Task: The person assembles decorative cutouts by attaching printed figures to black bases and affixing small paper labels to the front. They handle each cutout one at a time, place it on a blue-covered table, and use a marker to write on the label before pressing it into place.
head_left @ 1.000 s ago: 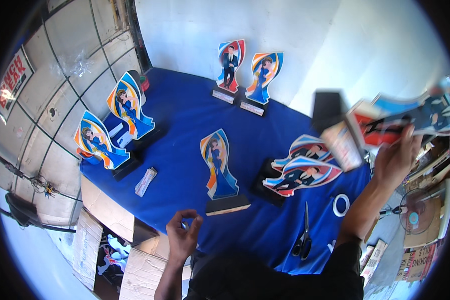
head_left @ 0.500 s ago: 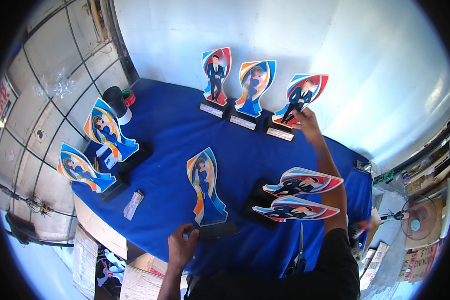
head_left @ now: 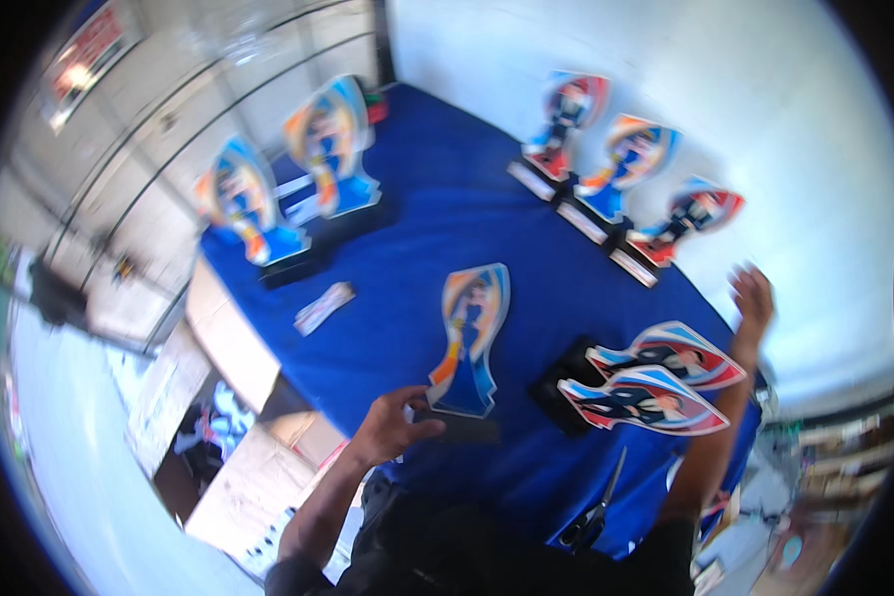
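A tall blue-and-orange cut-out standee (head_left: 472, 338) with a printed figure stands upright on a black base (head_left: 464, 429) near the front of the blue-clothed table (head_left: 447, 219). My left hand (head_left: 392, 427) curls around the left end of that base. My right hand (head_left: 753, 295) is lifted with fingers spread and holds nothing. It hovers just right of the last of three smaller standees (head_left: 690, 217) lined up along the back wall. Two more standees (head_left: 661, 377) lie flat on a black base between my arms.
Two large standees (head_left: 243, 204) (head_left: 333, 144) stand at the table's left edge. A small wrapped packet (head_left: 323, 308) lies near them, and black scissors (head_left: 591, 517) lie at the front right edge. Cardboard and papers (head_left: 228, 437) sit on the floor to the left.
My right hand carried a standee from the far right to the back row, set it down as the third one, and has come away open. My left hand moved onto the near standee's base.
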